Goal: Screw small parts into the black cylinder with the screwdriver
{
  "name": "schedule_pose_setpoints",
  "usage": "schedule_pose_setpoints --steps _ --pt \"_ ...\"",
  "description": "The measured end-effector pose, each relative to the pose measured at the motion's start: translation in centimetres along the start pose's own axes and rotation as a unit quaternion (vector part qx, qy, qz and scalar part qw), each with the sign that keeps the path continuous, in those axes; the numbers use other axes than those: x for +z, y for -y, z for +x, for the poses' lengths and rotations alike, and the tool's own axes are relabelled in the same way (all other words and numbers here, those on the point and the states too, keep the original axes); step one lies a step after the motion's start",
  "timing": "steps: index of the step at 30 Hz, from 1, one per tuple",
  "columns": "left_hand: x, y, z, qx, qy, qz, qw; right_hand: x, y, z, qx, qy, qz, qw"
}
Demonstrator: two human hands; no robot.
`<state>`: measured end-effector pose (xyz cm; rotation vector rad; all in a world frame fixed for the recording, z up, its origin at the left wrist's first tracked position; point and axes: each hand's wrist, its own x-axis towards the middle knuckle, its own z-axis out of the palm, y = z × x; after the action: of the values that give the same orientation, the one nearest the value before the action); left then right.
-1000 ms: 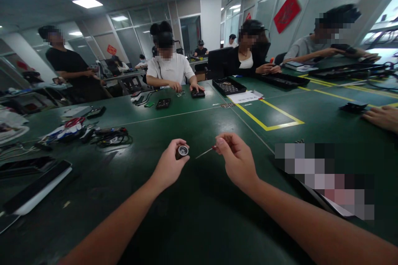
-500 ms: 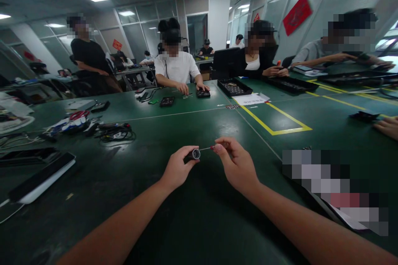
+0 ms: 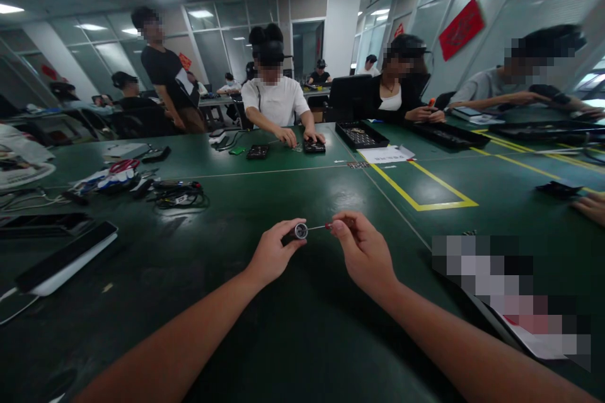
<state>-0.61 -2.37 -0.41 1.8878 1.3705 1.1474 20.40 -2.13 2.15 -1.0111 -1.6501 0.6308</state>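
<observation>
Dark cylinder (image 3: pixel 301 231) held above surface (image 3: pixel 302 334) in left-hand grip (image 3: pixel 271 253), closed round sides; judged light, rigid, perhaps slippery; best held by barrel. Thin-shafted tool (image 3: pixel 328 226) pinched in right-hand grip (image 3: pixel 366 253).

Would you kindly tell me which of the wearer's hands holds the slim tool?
The right hand pinches the slim tool; the left hand instead holds a dark cylinder.

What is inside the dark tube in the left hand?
In the end of the tube facing the camera, grey and dark details show, too small to identify; its walls hide anything deeper inside.
</observation>
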Motion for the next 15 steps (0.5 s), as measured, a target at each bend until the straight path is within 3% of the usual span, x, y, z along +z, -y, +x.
schedule_pose_setpoints --steps 15 --pt "-0.06 0.27 0.11 -0.006 -0.018 0.048 0.999 -0.49 0.51 -0.16 -0.039 0.055 -0.037 0.997"
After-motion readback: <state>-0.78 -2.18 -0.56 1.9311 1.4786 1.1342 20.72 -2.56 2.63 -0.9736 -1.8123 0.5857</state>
